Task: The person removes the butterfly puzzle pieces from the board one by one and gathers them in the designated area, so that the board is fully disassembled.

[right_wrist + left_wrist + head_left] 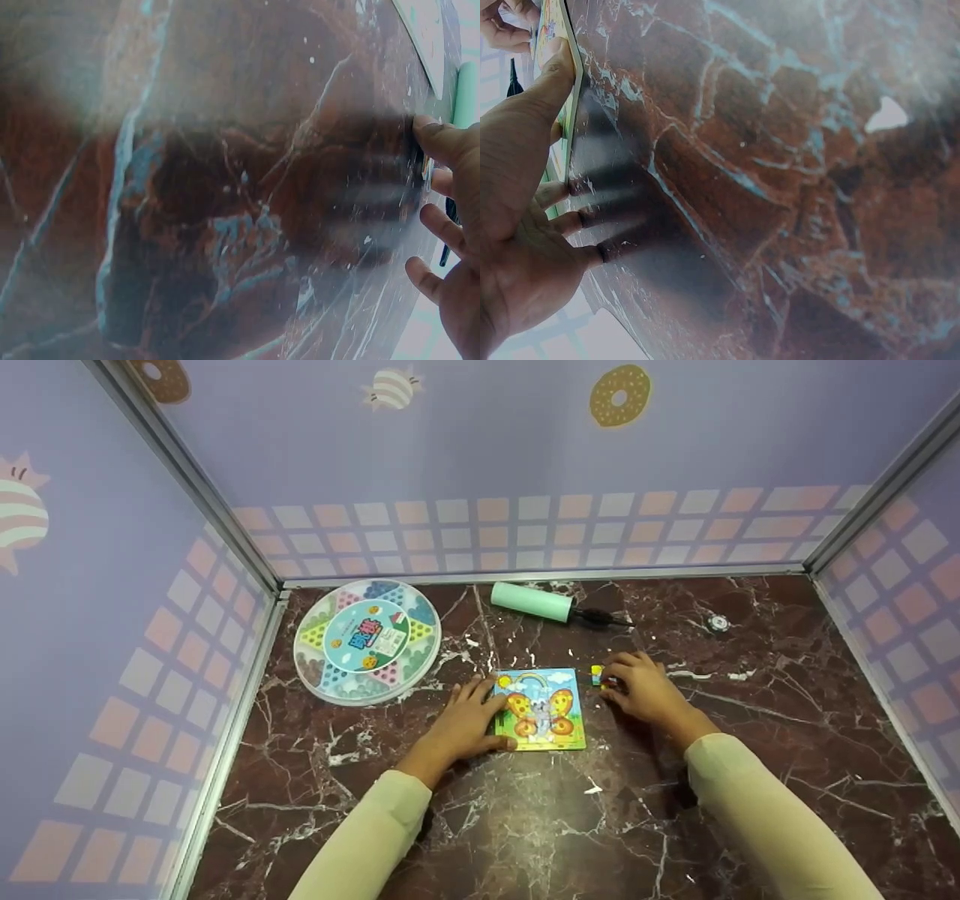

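A square butterfly puzzle board (541,709), with a grey area at the middle of its picture, lies flat on the dark marbled table. My left hand (466,721) rests at its left side with fingers spread, and the thumb (549,75) lies over the board's near edge in the left wrist view. Right of the board, my right hand (646,688) pinches a small colourful puzzle piece (597,675) low over the table. The fingers cover most of that piece. In the right wrist view the thumb (439,141) and index finger close on its thin edge.
A round Chinese checkers box (309,667) with a clear lid lies at the left. Behind the board is a mint-green hand pump (531,601) with a black nozzle. A small round black-and-white object (718,622) sits back right. Patterned walls (525,457) enclose the table's back and sides.
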The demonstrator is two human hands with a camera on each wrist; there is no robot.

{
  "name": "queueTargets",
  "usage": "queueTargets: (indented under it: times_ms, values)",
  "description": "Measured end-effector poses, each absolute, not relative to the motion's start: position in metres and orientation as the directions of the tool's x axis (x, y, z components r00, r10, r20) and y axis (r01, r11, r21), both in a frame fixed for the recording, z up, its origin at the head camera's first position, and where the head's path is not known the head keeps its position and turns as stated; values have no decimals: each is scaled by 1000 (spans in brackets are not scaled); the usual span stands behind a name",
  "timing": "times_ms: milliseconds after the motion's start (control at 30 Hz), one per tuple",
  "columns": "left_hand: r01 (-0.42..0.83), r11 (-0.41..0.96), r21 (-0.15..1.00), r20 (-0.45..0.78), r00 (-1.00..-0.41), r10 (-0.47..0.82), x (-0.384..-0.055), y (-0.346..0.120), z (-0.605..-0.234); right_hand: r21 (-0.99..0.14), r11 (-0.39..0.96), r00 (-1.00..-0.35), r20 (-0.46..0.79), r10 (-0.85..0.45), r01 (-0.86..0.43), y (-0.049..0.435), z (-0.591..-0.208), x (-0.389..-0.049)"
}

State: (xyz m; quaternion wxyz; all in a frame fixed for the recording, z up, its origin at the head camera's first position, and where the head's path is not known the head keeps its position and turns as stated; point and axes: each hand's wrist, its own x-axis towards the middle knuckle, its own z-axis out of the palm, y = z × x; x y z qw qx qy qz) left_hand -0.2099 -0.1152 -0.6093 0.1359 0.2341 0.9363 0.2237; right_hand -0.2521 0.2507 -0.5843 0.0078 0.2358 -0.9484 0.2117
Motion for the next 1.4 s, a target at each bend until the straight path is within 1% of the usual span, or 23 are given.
queueTargets:
  times_ms: [33, 100, 200, 300, 433, 533, 600, 700, 900, 1000, 1100, 1133, 1333, 1400]
  values:
    - [378, 793, 478, -150, -854, 498, -209, -115, -608, -398, 800, -890, 111, -443, -448, 252, -584, -252]
    - [381, 783, 492, -130, -857, 499, -213, -117, -618, -402, 801, -891, 107, -441, -444, 253, -584, -251]
    - [395, 786, 475, -126, -854, 505, -211, -116, -613, -408, 795, -888, 106, -447, -449, 255, -584, -250]
    - [382, 785, 488, -140, -853, 503, -207, -114, -602, -405, 789, -881, 115, -458, -463, 256, -585, -250]
    - [378, 808, 452, -170, -852, 495, -202, -111, -589, -392, 778, -868, 143, -476, -491, 257, -586, -250]
    - [391, 826, 406, -184, -851, 493, -201, -109, -585, -389, 766, -857, 166, -487, -511, 257, -588, -249]
    - [396, 829, 396, -185, -849, 494, -201, -109, -584, -387, 763, -854, 177, -489, -517, 257, -589, -249]
    - [394, 818, 419, -179, -848, 499, -203, -111, -589, -391, 755, -849, 192, -492, -526, 257, -591, -249]
    - [371, 787, 493, -154, -853, 498, -213, -115, -616, -396, 748, -846, 208, -491, -532, 258, -592, -249]
    - [381, 775, 505, -135, -851, 507, -216, -116, -622, -398, 752, -850, 199, -488, -526, 258, -591, -249]
    - [390, 782, 487, -143, -847, 512, -216, -115, -617, -398, 758, -855, 183, -486, -516, 258, -588, -249]
    - [388, 777, 496, -139, -848, 512, -215, -115, -617, -396, 764, -858, 176, -482, -510, 258, -588, -249]
    - [396, 794, 461, -162, -842, 514, -207, -113, -596, -377, 794, -876, 126, -466, -477, 256, -584, -248]
    - [403, 810, 425, -177, -841, 512, -204, -111, -588, -377, 796, -876, 112, -469, -474, 255, -582, -247]
